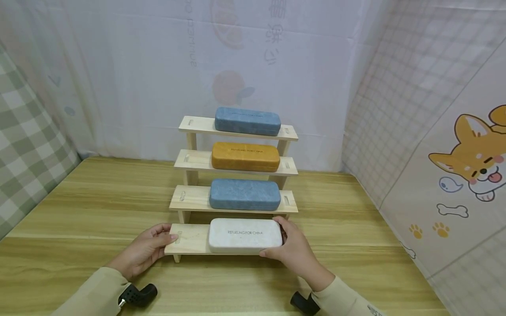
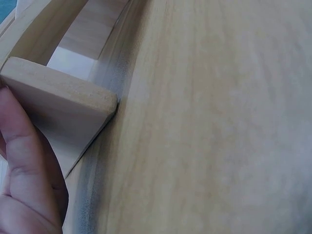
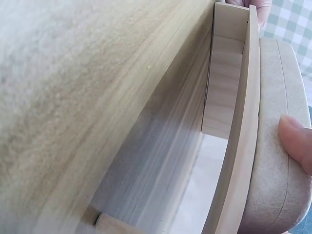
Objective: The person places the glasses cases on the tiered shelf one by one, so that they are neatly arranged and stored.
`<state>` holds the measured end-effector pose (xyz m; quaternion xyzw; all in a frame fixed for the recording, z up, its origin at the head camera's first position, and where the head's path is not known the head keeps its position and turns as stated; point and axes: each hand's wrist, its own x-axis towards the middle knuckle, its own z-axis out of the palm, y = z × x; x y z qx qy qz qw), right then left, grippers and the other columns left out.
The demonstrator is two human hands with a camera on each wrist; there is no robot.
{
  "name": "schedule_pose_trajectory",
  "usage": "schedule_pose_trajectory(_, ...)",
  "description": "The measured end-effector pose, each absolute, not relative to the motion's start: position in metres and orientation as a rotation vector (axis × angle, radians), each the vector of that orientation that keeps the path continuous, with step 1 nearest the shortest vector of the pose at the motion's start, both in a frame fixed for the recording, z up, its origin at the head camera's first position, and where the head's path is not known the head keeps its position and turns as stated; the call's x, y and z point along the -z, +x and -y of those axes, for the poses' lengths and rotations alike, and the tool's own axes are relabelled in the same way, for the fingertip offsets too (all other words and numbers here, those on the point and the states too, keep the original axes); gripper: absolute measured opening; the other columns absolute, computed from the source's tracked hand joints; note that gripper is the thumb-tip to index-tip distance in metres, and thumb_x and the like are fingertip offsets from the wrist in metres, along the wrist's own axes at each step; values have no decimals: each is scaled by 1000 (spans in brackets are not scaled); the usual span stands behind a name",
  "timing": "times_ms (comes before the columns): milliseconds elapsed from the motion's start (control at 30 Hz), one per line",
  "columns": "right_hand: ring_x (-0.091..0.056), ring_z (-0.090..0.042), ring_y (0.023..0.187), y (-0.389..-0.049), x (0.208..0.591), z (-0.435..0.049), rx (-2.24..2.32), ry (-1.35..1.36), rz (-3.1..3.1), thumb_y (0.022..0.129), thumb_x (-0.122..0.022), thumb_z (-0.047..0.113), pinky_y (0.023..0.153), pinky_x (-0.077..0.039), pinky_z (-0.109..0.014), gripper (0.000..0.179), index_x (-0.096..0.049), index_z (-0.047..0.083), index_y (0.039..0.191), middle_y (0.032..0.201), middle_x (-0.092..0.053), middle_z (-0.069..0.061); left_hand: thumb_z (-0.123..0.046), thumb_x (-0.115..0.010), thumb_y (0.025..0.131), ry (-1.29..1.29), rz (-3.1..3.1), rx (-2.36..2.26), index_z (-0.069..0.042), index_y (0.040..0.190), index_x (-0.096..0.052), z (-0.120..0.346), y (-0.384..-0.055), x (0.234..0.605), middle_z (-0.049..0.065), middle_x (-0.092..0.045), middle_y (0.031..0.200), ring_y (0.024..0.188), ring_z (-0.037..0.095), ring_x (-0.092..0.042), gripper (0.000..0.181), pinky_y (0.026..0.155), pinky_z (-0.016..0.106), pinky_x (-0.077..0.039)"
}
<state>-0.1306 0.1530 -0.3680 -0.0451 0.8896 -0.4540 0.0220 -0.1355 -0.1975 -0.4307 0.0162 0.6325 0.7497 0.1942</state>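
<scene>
A white glasses case [image 1: 245,235] with printed lettering lies on the lowest step of a light wooden tiered stand [image 1: 192,239]. My right hand [image 1: 290,248] grips the case's right end, thumb at the front side and fingers round the back corner. In the right wrist view, the thumb [image 3: 296,141] presses the front of the case, which sits on the board. With my left hand [image 1: 148,245] I hold the left end of that lowest step, thumb on top near the slot. The left wrist view shows the fingers [image 2: 24,170] beside the stand's leg [image 2: 63,97].
Above, the steps carry a blue case [image 1: 245,194], a yellow case [image 1: 245,156] and another blue case [image 1: 247,121]. The stand is on a wood-grain table [image 1: 99,193]. Behind it hangs a pale printed cloth [image 1: 138,79]; a dog-patterned wall covering [image 1: 435,153] is at the right.
</scene>
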Motion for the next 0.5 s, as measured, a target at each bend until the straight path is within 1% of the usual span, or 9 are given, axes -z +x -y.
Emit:
schedule_pose_trajectory(167,-51,-32,120,-130,368,-154,1336,-144,-2790,58,-94,16,98,-45,-45,91,-49,-1,136,130,-52,-18,-7,-54,97,26,-1780,-2103,15,142,-14,197,-136,430,9,-51,119,98,9,-58,64,86,25,-53)
schedule_pose_trajectory(500,-46,-39,125,-131,368,-156,1221,-162,-2826,62,-93,21,101,-41,-52,92,-47,0,139,135,-49,-22,-8,-54,97,90,-1762,-2109,16,141,-13,199,-136,432,6,-52,115,98,8,-59,65,86,24,-53)
